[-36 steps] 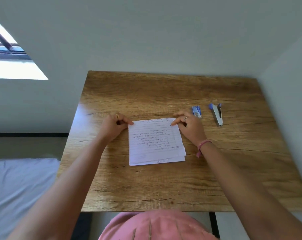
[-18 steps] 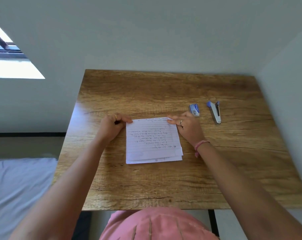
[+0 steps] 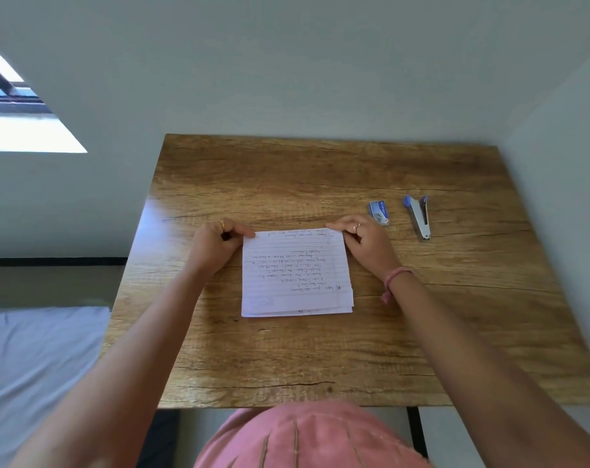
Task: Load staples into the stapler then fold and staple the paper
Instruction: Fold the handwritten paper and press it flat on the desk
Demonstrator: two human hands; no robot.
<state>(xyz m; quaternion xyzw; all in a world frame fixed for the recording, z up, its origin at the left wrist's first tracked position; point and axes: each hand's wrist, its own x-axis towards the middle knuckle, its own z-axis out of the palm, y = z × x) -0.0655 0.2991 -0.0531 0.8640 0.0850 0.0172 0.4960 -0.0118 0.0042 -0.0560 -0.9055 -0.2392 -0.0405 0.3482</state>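
Observation:
A folded sheet of lined, handwritten paper [image 3: 295,275] lies flat on the wooden table [image 3: 320,177], its fold along the far edge. My left hand [image 3: 215,244] has curled fingers, and its thumb and forefinger pinch the paper's far left corner. My right hand [image 3: 367,241] presses straight fingers on the far right corner of the fold. A small blue staple box [image 3: 378,213] lies just beyond my right hand. The blue and silver stapler [image 3: 420,217] lies to the right of the box, untouched.
Walls stand close behind the table and along its right side. A grey bed surface [image 3: 33,366] is low on the left. A window [image 3: 13,106] is at the upper left. My pink-clad lap [image 3: 297,440] is at the near table edge.
My right hand has slid rightward along the paper's far edge, from near the middle to the right corner. My left hand has stayed at the left corner.

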